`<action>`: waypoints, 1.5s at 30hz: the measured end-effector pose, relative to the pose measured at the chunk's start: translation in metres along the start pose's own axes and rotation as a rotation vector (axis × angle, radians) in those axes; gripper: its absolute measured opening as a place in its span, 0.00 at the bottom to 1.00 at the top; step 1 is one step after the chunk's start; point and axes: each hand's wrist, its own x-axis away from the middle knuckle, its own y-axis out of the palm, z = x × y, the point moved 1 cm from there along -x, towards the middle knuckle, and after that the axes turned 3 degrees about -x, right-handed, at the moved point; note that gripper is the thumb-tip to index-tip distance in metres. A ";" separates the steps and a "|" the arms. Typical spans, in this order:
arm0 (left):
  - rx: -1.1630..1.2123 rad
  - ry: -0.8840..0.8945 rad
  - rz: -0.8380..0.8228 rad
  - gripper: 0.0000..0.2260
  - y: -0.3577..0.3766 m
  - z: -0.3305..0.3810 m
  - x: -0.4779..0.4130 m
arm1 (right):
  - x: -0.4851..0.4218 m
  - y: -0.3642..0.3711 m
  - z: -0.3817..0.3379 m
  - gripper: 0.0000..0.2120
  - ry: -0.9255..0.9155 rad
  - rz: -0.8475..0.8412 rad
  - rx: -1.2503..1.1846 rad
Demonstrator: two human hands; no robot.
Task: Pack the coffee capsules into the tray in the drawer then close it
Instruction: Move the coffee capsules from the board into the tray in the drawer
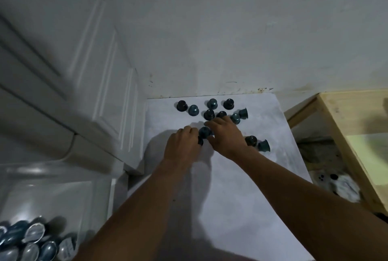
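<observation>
Several dark and teal coffee capsules [212,104] lie scattered at the far end of a white tabletop [247,187]. My left hand [183,145] is curled around a dark capsule [200,141] at its fingertips. My right hand [225,134] rests just to its right, fingers touching a teal capsule [204,131] between both hands. Two more capsules [263,145] sit right of my right wrist. At the bottom left, a clear tray [63,193] in the open drawer holds several packed capsules [31,242].
A white panelled cabinet door [73,71] rises to the left of the tabletop. A grey wall backs the table. A light wooden frame [346,126] stands to the right, with a gap and clutter on the floor between.
</observation>
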 end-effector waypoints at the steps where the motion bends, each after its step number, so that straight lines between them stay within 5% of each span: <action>1: 0.011 -0.004 -0.011 0.11 0.003 0.001 -0.003 | -0.005 0.002 0.001 0.19 -0.003 -0.024 0.014; 21: 0.221 -0.167 0.018 0.07 0.013 -0.031 -0.018 | -0.027 0.018 0.004 0.10 0.030 0.053 -0.174; 27: 0.318 -0.181 0.073 0.15 -0.009 -0.020 -0.006 | -0.011 0.000 0.000 0.13 0.086 0.120 -0.342; 35: 0.332 -0.153 0.127 0.12 -0.031 0.004 0.029 | 0.037 -0.023 -0.005 0.22 0.105 0.147 -0.371; 42: 0.357 -0.150 0.168 0.10 -0.042 0.038 0.079 | 0.107 -0.035 -0.005 0.14 0.111 0.196 -0.418; 45: 0.384 -0.132 0.182 0.16 -0.045 0.053 0.104 | 0.136 -0.037 -0.006 0.11 0.106 0.235 -0.401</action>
